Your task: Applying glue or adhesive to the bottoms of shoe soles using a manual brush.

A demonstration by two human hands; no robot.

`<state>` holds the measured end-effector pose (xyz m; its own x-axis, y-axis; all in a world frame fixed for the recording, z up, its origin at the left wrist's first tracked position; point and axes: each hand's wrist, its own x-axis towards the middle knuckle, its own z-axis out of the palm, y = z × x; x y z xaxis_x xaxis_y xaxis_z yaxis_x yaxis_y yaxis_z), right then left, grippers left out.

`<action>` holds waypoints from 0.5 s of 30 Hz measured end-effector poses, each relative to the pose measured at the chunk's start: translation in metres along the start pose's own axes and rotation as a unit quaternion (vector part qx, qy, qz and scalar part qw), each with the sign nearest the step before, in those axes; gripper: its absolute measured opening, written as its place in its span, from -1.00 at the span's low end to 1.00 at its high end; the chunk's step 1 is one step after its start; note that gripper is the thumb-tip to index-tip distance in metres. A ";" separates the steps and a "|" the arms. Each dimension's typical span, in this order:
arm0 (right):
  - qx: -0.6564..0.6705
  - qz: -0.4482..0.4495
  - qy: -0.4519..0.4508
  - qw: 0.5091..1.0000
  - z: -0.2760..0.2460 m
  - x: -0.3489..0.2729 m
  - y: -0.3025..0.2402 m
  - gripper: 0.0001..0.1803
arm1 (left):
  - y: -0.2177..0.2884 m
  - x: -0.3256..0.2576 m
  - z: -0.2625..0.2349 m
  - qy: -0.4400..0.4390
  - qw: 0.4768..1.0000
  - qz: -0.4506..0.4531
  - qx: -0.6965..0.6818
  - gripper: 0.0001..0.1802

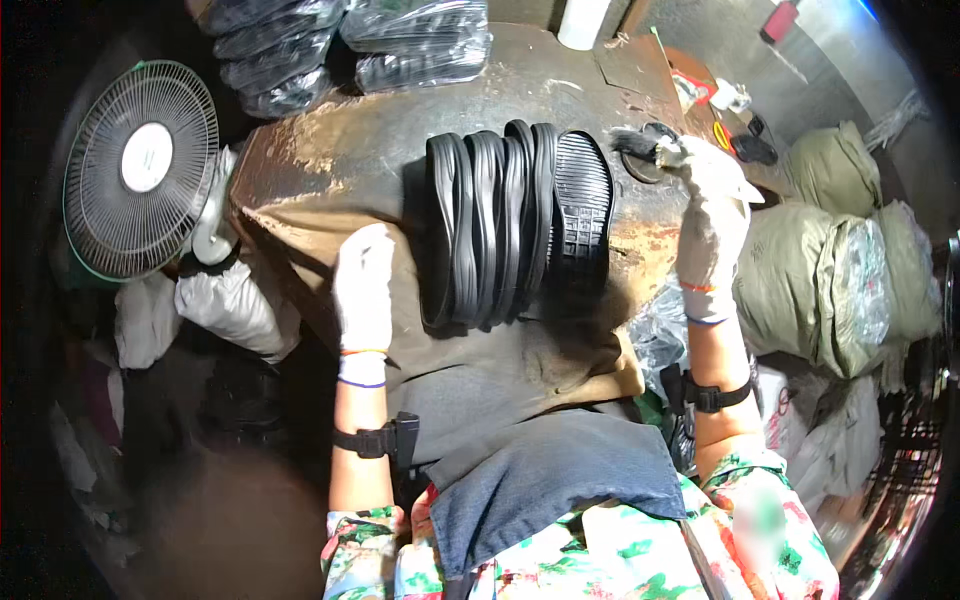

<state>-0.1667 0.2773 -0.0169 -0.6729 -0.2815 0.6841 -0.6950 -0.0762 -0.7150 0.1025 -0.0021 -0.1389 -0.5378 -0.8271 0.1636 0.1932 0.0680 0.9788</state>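
Observation:
A row of several black shoe soles point(487, 225) stands on edge, packed side by side, in front of me. The rightmost sole point(582, 195) leans with its ridged, gridded face showing. My right hand point(712, 215), in a white glove, is closed around a brush with dark bristles point(632, 143). Those bristles are over a small round dish point(643, 168) to the right of the soles; whether they touch it is hard to see. My left hand point(364, 285), also gloved in white, rests on the brown cloth left of the row, fingers loosely extended together, nothing visible in it.
Plastic-wrapped dark bundles point(420, 40) are stacked at the far edge of the worn table point(540, 75). A fan point(147, 158) stands at the left. Full green sacks point(790, 265) crowd the right side. Dark cloth point(470, 350) covers my lap, and a white cylinder point(583, 22) stands at the back.

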 end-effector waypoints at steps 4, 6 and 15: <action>-0.116 -0.032 0.003 0.993 -0.057 0.025 0.029 -0.73 | 0.005 0.007 0.050 -0.059 0.918 0.163 0.357 -0.63; -0.217 -0.090 0.004 0.972 -0.088 0.043 0.045 -0.75 | 0.009 0.011 0.076 -0.047 0.868 0.292 0.398 -0.53; -0.215 0.035 -0.051 0.975 -0.083 0.085 0.131 -0.80 | 0.009 0.075 0.062 -0.065 0.761 0.448 0.464 -0.73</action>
<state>-0.3357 0.3227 -0.0401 -0.7096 -0.3667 0.6016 -0.7043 0.3484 -0.6185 0.0128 -0.0288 -0.1101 -0.6204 -0.1575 0.7683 -0.1001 0.9875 0.1216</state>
